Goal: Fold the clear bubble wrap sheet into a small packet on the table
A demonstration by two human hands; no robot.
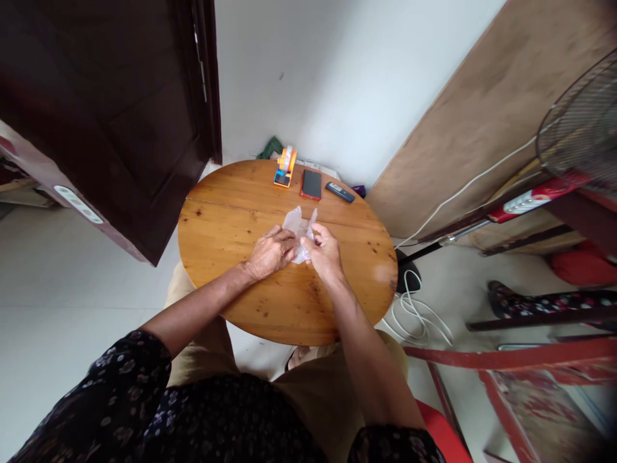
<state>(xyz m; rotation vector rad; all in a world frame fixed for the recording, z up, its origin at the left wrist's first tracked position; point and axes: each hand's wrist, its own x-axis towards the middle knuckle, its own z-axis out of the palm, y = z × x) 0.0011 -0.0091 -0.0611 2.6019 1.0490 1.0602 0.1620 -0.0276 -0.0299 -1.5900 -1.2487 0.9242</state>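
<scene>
Plastic (292, 222) partly hidden by left hand (272, 253), right hand (328, 255); fan (585, 122) cropped.

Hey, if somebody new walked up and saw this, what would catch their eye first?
Probably the pale, crumpled plastic near the middle of the wooden table, with the left hand and right hand both touching it. Next, perhaps, the bright orange tape dispenser near the table's far edge, beside a dark, red-edged device.
</scene>
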